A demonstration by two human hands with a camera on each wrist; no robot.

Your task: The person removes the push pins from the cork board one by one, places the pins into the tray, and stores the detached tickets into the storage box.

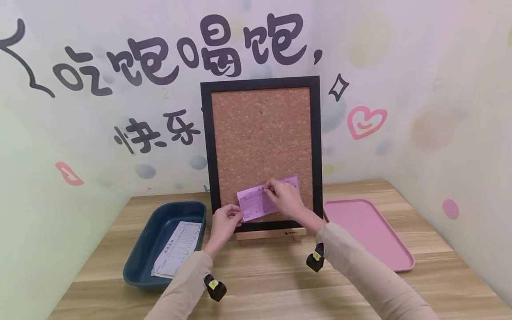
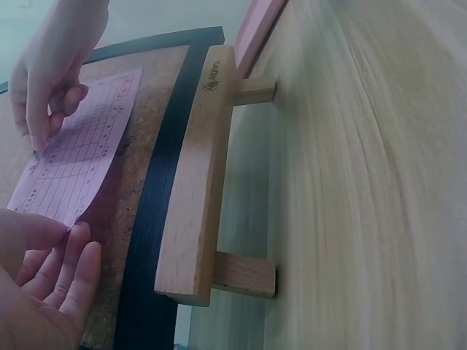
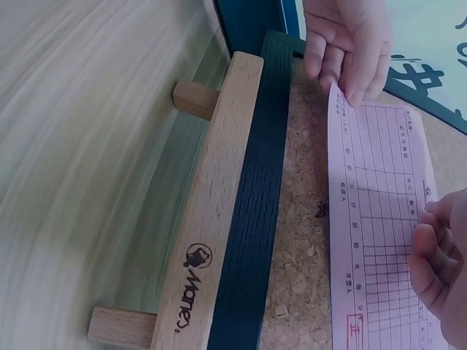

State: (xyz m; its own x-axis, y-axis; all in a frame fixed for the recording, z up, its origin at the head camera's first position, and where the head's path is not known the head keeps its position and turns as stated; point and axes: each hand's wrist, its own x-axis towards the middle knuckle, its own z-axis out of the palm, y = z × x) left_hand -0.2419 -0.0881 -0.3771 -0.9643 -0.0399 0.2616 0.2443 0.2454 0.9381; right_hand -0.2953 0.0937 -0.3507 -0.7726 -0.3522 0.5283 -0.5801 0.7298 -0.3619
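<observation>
A pink printed slip (image 1: 262,201) lies tilted against the lower part of a cork board (image 1: 262,142) in a black frame (image 1: 206,146). My left hand (image 1: 237,216) pinches the slip's lower left corner, by the frame's bottom edge. My right hand (image 1: 271,190) pinches the slip at its top edge, near the middle. In the left wrist view the left hand's thumb (image 2: 33,232) sits at the corner of the slip (image 2: 76,157). The right wrist view shows the slip (image 3: 379,219) flat on the cork, with the right hand's fingers (image 3: 438,255) on its edge.
The board stands on a small wooden easel (image 1: 270,233) on a wood-grain table (image 1: 272,280), against a decorated wall. A dark blue tray (image 1: 146,253) at the left holds a white printed form (image 1: 178,249). A pink tray (image 1: 370,231) lies at the right.
</observation>
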